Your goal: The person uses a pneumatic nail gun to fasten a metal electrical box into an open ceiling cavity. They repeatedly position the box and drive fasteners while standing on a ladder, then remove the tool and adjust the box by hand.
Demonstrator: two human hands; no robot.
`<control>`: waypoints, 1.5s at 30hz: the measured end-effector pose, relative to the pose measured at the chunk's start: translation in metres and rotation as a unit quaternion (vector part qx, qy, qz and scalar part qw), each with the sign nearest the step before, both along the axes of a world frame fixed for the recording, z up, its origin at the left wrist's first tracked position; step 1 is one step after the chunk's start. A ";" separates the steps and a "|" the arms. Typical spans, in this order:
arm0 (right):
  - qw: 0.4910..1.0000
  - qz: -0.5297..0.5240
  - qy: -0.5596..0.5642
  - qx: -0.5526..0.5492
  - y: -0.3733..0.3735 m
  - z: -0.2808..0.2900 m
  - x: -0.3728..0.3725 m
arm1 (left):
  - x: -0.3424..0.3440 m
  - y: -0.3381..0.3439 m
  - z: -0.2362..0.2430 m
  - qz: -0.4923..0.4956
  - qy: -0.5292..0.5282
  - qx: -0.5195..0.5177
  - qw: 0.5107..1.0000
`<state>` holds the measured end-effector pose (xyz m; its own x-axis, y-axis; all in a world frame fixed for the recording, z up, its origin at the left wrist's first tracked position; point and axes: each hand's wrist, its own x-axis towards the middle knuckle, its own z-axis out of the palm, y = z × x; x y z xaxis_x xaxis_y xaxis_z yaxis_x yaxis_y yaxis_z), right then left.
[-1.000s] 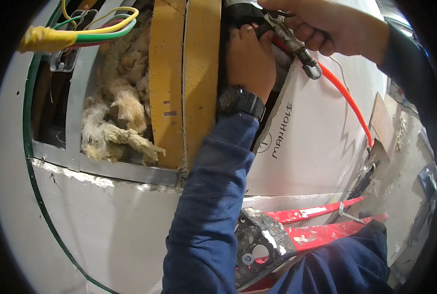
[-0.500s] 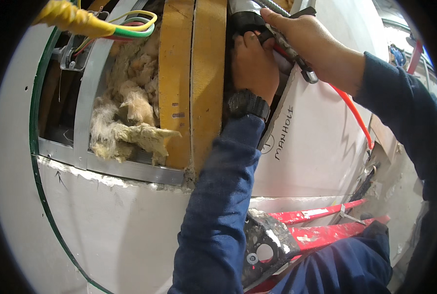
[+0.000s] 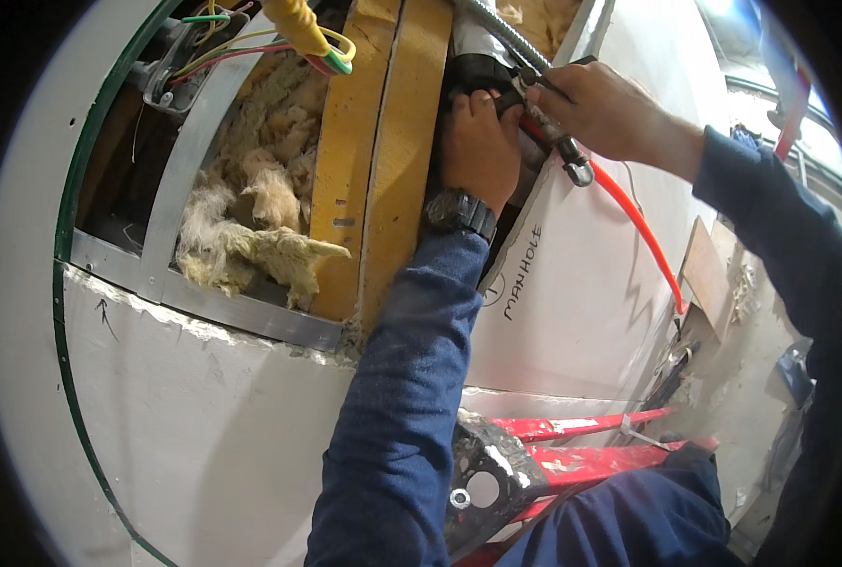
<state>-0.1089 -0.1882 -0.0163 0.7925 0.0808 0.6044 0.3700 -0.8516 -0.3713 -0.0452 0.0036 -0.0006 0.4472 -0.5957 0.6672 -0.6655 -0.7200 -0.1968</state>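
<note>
My left hand [image 3: 482,151], with a black watch [image 3: 463,212] on its wrist, reaches into the wall opening. Its fingers are closed at a black sleeve [image 3: 480,72] around a pale pipe [image 3: 477,36]; what they grip is partly hidden. My right hand [image 3: 612,111] is wrapped around a worn, paint-spotted metal tool with black handle ends and a rounded shiny end [image 3: 579,173]. The tool slants across the opening, its upper part beside my left fingertips. An orange-red hose [image 3: 646,227] runs behind the tool and down over the white panel. A ribbed metal conduit [image 3: 510,36] passes above.
Yellow studs [image 3: 355,161] and fluffy insulation [image 3: 268,203] stand left of the hands. A taped yellow cable [image 3: 293,24] with loose wires hangs at upper left, near a metal electrical box [image 3: 168,90]. A red ladder [image 3: 581,463] with a black top is below, beside my leg.
The view has tilted and shifted, so the wall and cable sit differently. My right thumb, stretched out along the tool before, is now tucked closer to it. My left hand stays at the sleeve.
</note>
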 end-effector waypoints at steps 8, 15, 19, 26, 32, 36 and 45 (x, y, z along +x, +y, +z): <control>0.991 -0.116 -0.069 0.013 0.030 -0.001 0.009 | 0.000 0.000 -0.002 0.023 0.000 0.003 1.000; 0.982 -0.065 -0.173 -0.044 0.010 -0.011 0.035 | 0.016 0.006 -0.007 0.007 -0.040 0.062 0.997; 0.991 -0.052 -0.114 -0.050 -0.002 -0.010 0.046 | 0.015 0.004 -0.008 -0.004 -0.015 0.014 1.000; 0.823 0.246 -0.354 -0.371 -0.056 0.052 0.072 | 0.008 0.004 -0.005 -0.004 -0.011 -0.006 1.000; 0.882 0.010 -0.417 -0.220 -0.037 0.025 0.028 | 0.005 0.003 -0.003 0.024 0.015 0.001 1.000; 0.936 -0.162 -0.307 0.056 0.000 0.006 -0.004 | 0.003 0.003 -0.003 0.018 0.007 -0.011 1.000; 0.919 -0.187 -0.026 0.345 0.031 0.020 0.008 | 0.005 0.004 -0.004 0.019 0.002 0.054 0.998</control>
